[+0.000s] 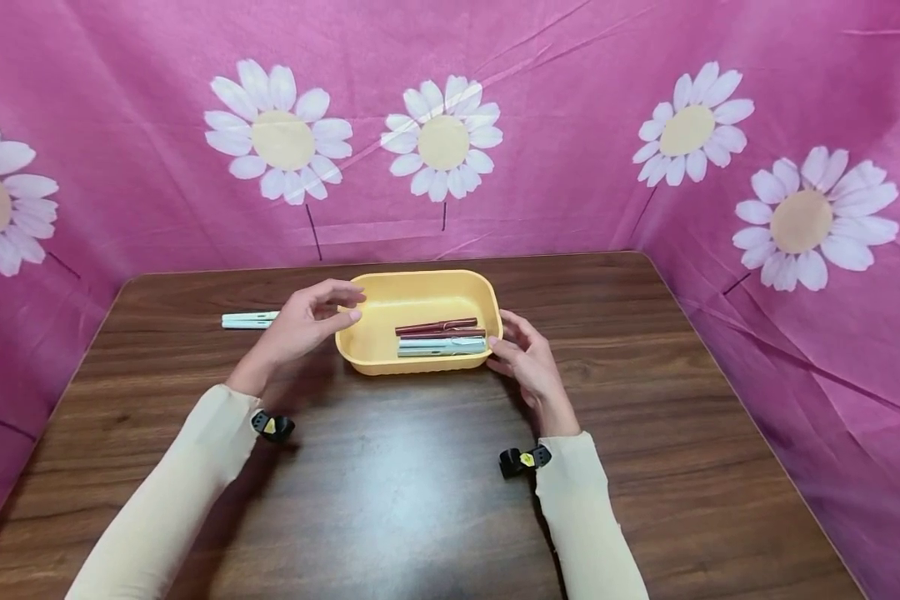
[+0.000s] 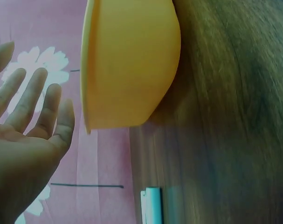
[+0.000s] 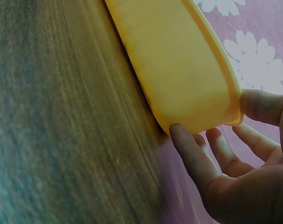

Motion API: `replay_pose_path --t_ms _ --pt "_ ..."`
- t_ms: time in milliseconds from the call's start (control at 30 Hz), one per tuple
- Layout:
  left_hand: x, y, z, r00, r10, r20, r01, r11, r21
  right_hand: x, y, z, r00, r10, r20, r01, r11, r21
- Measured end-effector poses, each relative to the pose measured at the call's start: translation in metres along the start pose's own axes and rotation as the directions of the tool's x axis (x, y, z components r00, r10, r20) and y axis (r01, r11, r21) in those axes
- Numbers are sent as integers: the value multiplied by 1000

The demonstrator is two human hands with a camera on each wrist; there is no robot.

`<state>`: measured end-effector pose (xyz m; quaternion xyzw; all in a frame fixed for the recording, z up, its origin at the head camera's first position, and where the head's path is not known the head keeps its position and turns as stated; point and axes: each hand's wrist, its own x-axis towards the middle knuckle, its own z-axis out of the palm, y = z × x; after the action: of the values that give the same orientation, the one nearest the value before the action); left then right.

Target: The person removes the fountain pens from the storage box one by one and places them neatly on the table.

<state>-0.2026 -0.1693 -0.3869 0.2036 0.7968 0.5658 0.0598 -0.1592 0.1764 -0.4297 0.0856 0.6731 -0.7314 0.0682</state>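
Observation:
A yellow plastic tray (image 1: 420, 367) sits toward the back of the table. Inside it, to the right, lie dark red pens (image 1: 437, 326) and pale blue pens (image 1: 441, 342), side by side. My right hand (image 1: 527, 360) holds the tray's right end, thumb at the rim and fingers against the outer wall, as the right wrist view shows. My left hand (image 1: 309, 321) hovers by the left rim with its fingers spread and nothing in them; in the left wrist view they stand apart from the tray wall (image 2: 132, 65). Two pale blue pens (image 1: 247, 320) lie on the table beyond the left wrist, partly hidden by it.
The brown wood-grain table (image 1: 390, 483) ends at a back edge just behind the tray. A pink cloth (image 1: 555, 167) with large white daisies hangs around the back and sides. Black straps with cameras (image 1: 273, 426) sit at both wrists.

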Motion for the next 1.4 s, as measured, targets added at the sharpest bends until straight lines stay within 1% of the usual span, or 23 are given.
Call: replay_pose_path --t_ms 167,400,500,633,733,900,1067,1167,1400 --pt "5 -2 7 999 2 47 -1 1000 -12 -1 1 0 1000 1 -6 -1 1000 4" --pt "11 2 8 996 16 85 -12 998 -55 1 0 0 1000 -2 0 2 1000 5" --pt "14 3 10 995 -7 98 13 998 -54 1 -1 1 1000 -3 -1 3 1000 8" --pt "19 2 13 993 -36 112 41 998 -45 1 -2 0 1000 0 -2 0 1000 11" --pt "23 0 16 992 -44 118 50 998 -44 1 -2 0 1000 -1 -4 1 1000 10" --pt "29 0 24 991 -41 123 48 997 -56 1 -1 0 1000 -1 4 1 1000 11" --pt "36 1 32 989 -53 137 59 998 -38 2 -1 0 1000 -2 9 2 1000 7" --pt "40 1 35 988 -50 147 53 999 -11 2 -1 0 1000 -5 11 5 1000 3" --pt "47 -2 42 984 1 180 -8 999 39 1 -1 0 1000 -5 13 5 1000 4"
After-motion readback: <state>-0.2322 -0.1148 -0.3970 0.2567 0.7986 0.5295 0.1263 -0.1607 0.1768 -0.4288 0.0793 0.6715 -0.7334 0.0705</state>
